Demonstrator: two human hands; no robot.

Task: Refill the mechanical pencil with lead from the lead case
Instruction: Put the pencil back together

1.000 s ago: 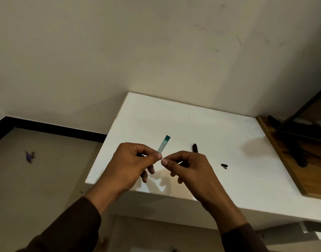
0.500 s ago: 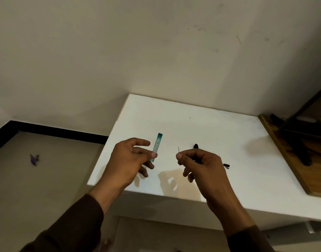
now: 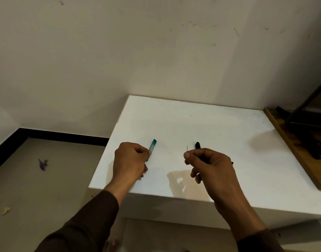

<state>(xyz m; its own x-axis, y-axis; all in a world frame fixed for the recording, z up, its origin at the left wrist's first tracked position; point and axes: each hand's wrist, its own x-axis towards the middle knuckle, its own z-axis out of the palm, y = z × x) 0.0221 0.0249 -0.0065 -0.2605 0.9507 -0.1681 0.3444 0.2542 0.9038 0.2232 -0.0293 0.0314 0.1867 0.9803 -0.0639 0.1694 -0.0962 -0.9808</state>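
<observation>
My left hand (image 3: 128,160) is closed around a slim teal lead case (image 3: 152,146), whose top sticks up past my fingers. My right hand (image 3: 208,166) pinches a thin dark lead (image 3: 187,150) upright between thumb and forefinger. The black mechanical pencil (image 3: 197,145) lies on the white table (image 3: 192,124), its end showing just behind my right hand; the rest is hidden. A small black piece (image 3: 232,163) peeks out at the right edge of that hand, on the table.
A wooden board (image 3: 292,142) with dark objects and a black stand borders the table on the right. The floor lies to the left, with a purple scrap (image 3: 42,164) and a pale scrap (image 3: 6,210). The wall rises behind the table.
My hands were touching at the case; they have drawn apart. My right hand pulled a lead out and moved right, while my left hand carried the case left and lower.
</observation>
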